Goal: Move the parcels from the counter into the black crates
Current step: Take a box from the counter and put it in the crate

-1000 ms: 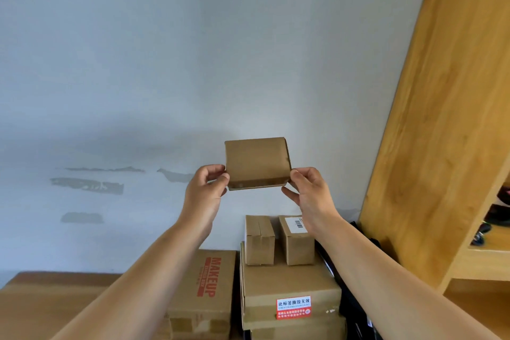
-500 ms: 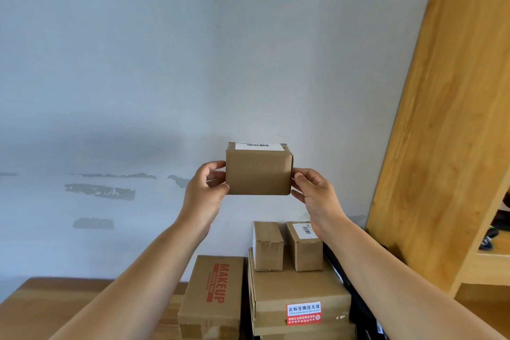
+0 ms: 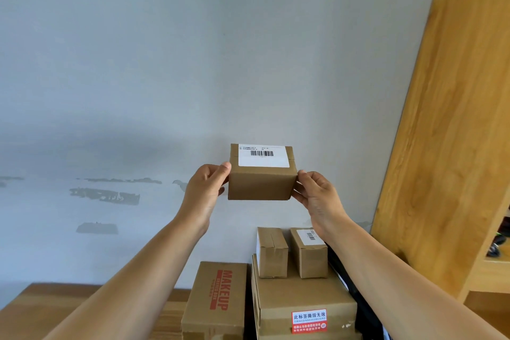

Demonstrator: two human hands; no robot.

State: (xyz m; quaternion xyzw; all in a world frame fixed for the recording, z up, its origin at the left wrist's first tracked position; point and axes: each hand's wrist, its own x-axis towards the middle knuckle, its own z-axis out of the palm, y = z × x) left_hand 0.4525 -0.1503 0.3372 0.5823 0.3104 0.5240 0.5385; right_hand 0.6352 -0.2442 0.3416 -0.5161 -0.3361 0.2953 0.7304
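Both hands hold a small brown cardboard parcel [image 3: 262, 175] up before the pale grey wall [image 3: 193, 63]: the left hand [image 3: 205, 193] pinches its left edge, the right hand [image 3: 317, 196] its right, fingers curled. A white barcode label [image 3: 263, 156] covers its smooth top. Below, two small cardboard boxes [image 3: 292, 252] sit on a larger flat carton [image 3: 303, 301].

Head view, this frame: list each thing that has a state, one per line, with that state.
Held parcel: lifted in front of the wall, barcode label facing up, flaps closed.
Left hand: grip on the parcel's left side.
Right hand: grip on the parcel's right side.
Two small parcels: upright, side by side on the large parcel, closed.
Large parcel: closed, red sticker on its front.
MAKEUP box: closed, beside the large parcel.
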